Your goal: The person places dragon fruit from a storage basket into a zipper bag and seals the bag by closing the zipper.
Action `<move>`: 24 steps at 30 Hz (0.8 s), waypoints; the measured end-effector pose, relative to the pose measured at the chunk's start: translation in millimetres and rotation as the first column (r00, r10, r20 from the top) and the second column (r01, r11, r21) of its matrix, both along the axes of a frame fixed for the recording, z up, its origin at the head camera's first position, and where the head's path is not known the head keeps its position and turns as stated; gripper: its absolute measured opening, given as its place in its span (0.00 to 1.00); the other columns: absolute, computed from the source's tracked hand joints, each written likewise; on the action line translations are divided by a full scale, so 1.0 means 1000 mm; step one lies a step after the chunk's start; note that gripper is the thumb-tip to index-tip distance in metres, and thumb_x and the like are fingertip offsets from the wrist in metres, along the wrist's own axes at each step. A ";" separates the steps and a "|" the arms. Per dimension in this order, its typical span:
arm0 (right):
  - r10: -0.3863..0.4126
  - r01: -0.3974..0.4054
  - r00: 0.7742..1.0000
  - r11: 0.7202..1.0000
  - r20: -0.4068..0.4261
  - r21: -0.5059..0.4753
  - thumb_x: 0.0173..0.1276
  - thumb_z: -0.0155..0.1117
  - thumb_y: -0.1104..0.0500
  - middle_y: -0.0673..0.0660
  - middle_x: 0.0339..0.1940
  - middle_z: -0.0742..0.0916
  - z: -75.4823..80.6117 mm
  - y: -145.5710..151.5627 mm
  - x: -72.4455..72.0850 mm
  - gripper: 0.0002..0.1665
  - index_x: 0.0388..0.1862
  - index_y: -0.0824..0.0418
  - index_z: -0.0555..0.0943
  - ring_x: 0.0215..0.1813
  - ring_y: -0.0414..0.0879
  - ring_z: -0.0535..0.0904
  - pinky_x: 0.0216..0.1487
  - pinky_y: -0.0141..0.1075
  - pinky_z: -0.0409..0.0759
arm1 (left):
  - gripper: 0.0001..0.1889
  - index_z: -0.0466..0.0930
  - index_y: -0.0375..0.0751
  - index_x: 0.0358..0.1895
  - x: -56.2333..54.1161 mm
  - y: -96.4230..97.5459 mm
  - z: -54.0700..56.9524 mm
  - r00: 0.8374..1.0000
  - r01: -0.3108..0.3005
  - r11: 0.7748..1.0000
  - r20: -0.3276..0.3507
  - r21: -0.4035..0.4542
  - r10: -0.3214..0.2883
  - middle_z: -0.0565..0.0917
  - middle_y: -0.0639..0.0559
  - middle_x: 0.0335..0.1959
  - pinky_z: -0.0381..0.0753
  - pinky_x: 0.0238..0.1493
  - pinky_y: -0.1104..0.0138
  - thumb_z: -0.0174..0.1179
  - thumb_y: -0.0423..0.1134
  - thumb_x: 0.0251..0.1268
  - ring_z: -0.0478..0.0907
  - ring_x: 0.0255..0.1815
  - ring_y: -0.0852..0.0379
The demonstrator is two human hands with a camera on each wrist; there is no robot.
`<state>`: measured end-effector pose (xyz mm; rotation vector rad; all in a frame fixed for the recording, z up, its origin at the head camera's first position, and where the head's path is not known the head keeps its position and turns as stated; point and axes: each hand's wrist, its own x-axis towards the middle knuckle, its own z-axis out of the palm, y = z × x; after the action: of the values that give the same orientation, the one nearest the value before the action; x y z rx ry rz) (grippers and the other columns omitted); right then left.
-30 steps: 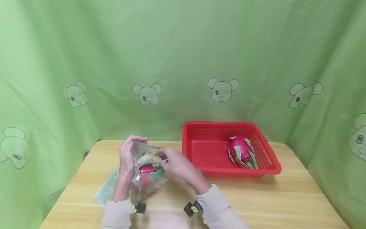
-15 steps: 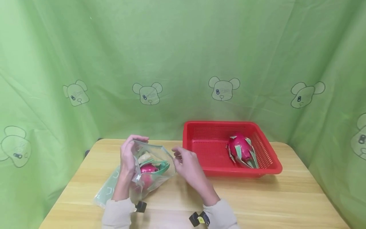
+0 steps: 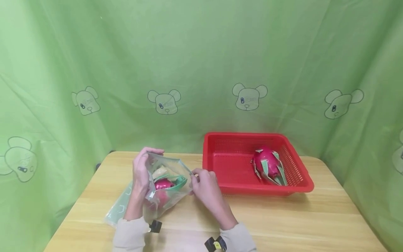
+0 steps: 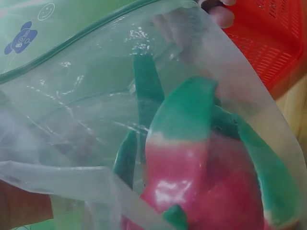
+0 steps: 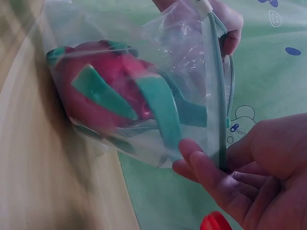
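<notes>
A clear zip bag (image 3: pixel 157 207) stands with its mouth spread on the wooden table. Inside it lies a pink dragon fruit (image 5: pixel 110 72) with green leaf tips, seen close through the plastic in both wrist views. My left hand (image 3: pixel 141 173) holds the left side of the bag's mouth; the right wrist view shows its curled fingers (image 5: pixel 231 36) by the zip rim. At the opposite corner, my right hand (image 3: pixel 206 187) pinches the zip edge between thumb and fingers.
To the right, a red plastic basket (image 3: pixel 230 189) holds a second dragon fruit (image 3: pixel 266 162). Flat plastic bags (image 3: pixel 118 208) lie beneath the left forearm. A green curtain (image 3: pixel 201 52) with bear faces hangs behind and at both sides of the table (image 3: pixel 292 224).
My right hand has come away from over the bag's mouth, moved right, and taken hold of the right corner of the zip edge. My left hand keeps its place.
</notes>
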<state>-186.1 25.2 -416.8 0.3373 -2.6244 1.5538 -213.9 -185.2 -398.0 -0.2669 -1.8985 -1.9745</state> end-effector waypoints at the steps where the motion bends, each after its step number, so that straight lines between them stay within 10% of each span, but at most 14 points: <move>1: -0.003 0.003 1.000 1.000 -0.008 -0.009 0.74 0.61 0.69 0.62 0.25 0.88 0.001 0.000 0.000 0.10 0.49 0.75 0.83 0.20 0.48 0.86 0.17 0.31 0.79 | 0.23 0.80 0.26 0.48 0.001 0.000 0.001 1.000 -0.003 1.000 -0.003 -0.003 0.003 0.86 0.36 0.49 0.77 0.57 0.50 0.33 0.34 0.76 0.82 0.49 0.43; 24: -0.011 0.003 0.985 0.999 -0.172 -0.047 0.73 0.59 0.70 0.58 0.24 0.88 0.025 0.003 -0.005 0.09 0.44 0.74 0.84 0.17 0.33 0.81 0.18 0.32 0.81 | 0.22 0.81 0.26 0.48 0.015 -0.004 0.025 0.995 -0.043 0.997 -0.095 -0.061 0.037 0.86 0.34 0.48 0.71 0.62 0.56 0.33 0.32 0.77 0.79 0.53 0.47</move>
<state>-191.1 28.1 -391.7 0.4378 -2.4525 1.5076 -199.2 -189.7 -373.2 -0.3298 -1.8938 -1.8458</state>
